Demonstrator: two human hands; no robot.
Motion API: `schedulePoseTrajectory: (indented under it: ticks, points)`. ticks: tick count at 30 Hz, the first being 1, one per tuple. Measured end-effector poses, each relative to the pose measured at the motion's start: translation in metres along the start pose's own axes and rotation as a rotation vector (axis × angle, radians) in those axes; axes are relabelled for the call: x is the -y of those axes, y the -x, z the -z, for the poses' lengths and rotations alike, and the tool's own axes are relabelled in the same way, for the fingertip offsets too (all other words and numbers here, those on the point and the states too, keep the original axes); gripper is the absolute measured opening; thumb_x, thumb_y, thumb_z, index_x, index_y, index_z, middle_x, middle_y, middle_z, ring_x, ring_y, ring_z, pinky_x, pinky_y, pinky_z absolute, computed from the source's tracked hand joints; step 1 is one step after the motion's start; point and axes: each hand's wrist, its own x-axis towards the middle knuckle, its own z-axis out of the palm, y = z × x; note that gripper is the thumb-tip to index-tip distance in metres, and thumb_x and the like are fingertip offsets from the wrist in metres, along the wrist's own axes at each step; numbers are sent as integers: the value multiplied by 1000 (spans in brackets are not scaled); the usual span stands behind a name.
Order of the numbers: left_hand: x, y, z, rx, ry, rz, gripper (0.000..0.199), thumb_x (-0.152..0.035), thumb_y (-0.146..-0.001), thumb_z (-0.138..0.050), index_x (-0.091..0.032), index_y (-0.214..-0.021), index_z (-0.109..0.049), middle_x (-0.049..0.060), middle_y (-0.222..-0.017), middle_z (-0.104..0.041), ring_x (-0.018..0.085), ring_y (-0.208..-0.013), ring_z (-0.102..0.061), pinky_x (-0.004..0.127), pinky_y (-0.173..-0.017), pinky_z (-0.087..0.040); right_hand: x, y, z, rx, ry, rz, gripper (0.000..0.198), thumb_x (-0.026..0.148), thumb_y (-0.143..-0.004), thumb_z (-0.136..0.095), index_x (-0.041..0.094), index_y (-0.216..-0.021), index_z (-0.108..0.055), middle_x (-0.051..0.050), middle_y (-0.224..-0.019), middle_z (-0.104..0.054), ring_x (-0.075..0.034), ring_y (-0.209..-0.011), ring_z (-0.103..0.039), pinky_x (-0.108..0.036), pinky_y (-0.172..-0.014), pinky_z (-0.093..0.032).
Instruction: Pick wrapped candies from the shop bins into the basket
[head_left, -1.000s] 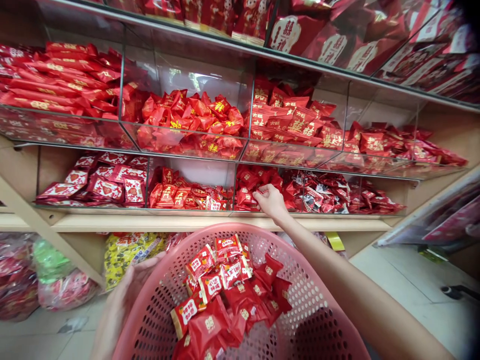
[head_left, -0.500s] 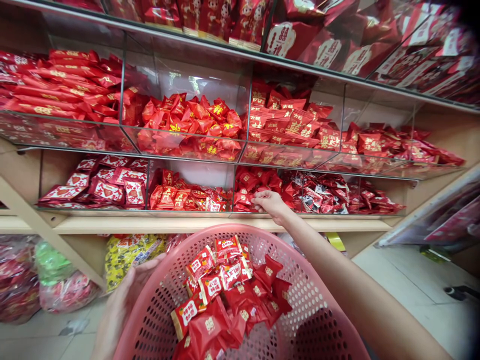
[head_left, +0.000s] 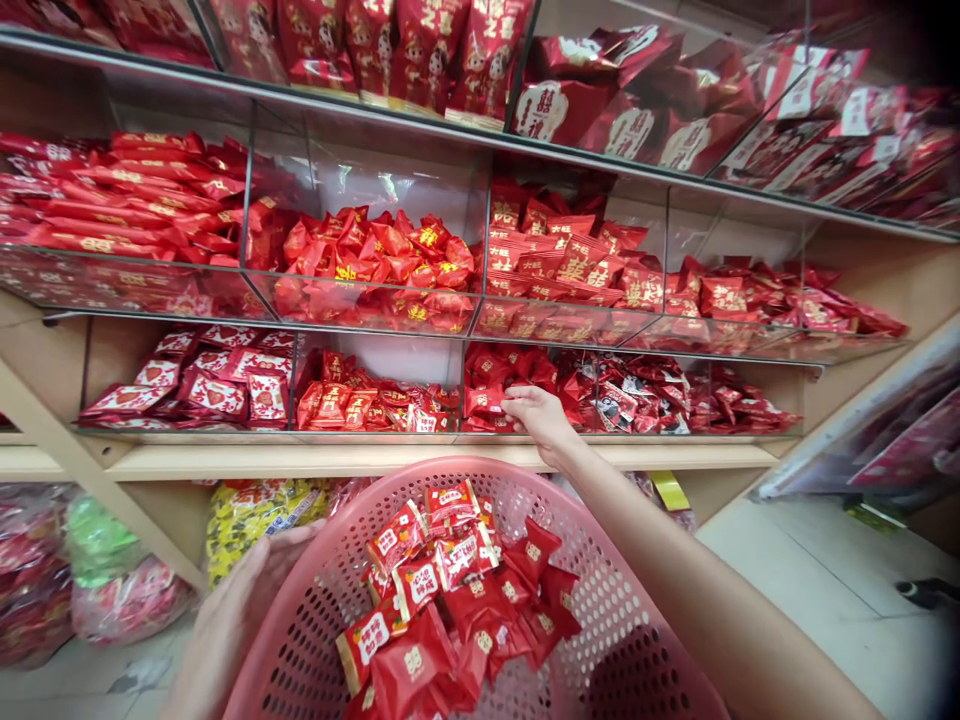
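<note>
A pink perforated plastic basket (head_left: pixel 315 590) is in front of me, with red candy packets (head_left: pixel 412 650) inside, some edged in gold with white labels. My left hand (head_left: pixel 244 590) grips the basket's left side, its fingers partly hidden by the wall. Beyond the far rim, my right hand (head_left: pixel 536 415) reaches into a bin on the bottom shelf. Its thumb and fingers pinch a small red candy packet (head_left: pixel 484 400) at the front of the pile. More red packets (head_left: pixel 517 362) lie behind that hand.
Clear dividers and front panels split the shelves into bins. Red twisted candies (head_left: pixel 375 255) and long red packets (head_left: pixel 142 200) fill bins above. A wooden ledge (head_left: pixel 225 462) runs below the bottom row. Bagged goods, one yellow (head_left: pixel 255 520), sit under it; tiled floor (head_left: pixel 795 580) lies at right.
The shelves stand slightly lower in view as my head tilts up a little. My right hand stays at the same bin, fingers on the packet; the left keeps holding the basket.
</note>
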Motion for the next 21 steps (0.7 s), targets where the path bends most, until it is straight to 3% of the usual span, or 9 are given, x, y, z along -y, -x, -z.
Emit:
schedulePoseTrajectory:
  ticks: [3,6,9,14,17,21]
  points:
    - [-20,0,1,-20,-109,-5,40,-54,-81,-50,-24,-105,-62,-1,-125,-59,21,-121,-48,27,-98,-42,3,11,14,-6,-68,39,19,12,-66,-66,15,-82,-56,5,-55,-56,-6,-49,-49,-17,-46,-38]
    - [-43,0,-6,-50,-355,-140,42,-55,-77,-54,-24,-104,-63,1,-120,-62,22,-120,-48,27,-96,-41,5,31,24,48,-168,59,32,20,-60,-74,15,-86,-57,5,-58,-56,-7,-52,-50,-18,-48,-37]
    - [-62,1,-24,160,-466,-240,38,-52,-80,-53,-24,-103,-63,3,-113,-64,21,-108,-56,27,-94,-41,4,62,25,159,-216,41,42,28,-56,-78,15,-89,-57,5,-60,-58,-7,-54,-49,-20,-51,-37]
    - [-77,9,-66,519,-490,-192,33,-47,-83,-49,-21,-98,-65,3,-96,-68,19,-91,-60,27,-81,-44,-4,111,14,313,-192,-39,41,34,-62,-77,16,-92,-56,3,-66,-61,-8,-55,-48,-22,-54,-36]
    - [-78,11,-83,625,-486,-171,31,-45,-84,-50,-18,-81,-64,2,-81,-67,15,-74,-59,25,-68,-43,-11,124,9,360,-182,-60,39,36,-64,-76,17,-91,-55,3,-65,-60,-9,-56,-47,-23,-56,-36]
    - [-73,9,-88,692,-445,-149,31,-41,-85,-49,-15,-73,-60,2,-73,-65,12,-65,-56,24,-63,-42,-19,129,9,371,-155,-52,40,39,-64,-74,17,-91,-54,3,-67,-59,-11,-61,-49,-25,-60,-37]
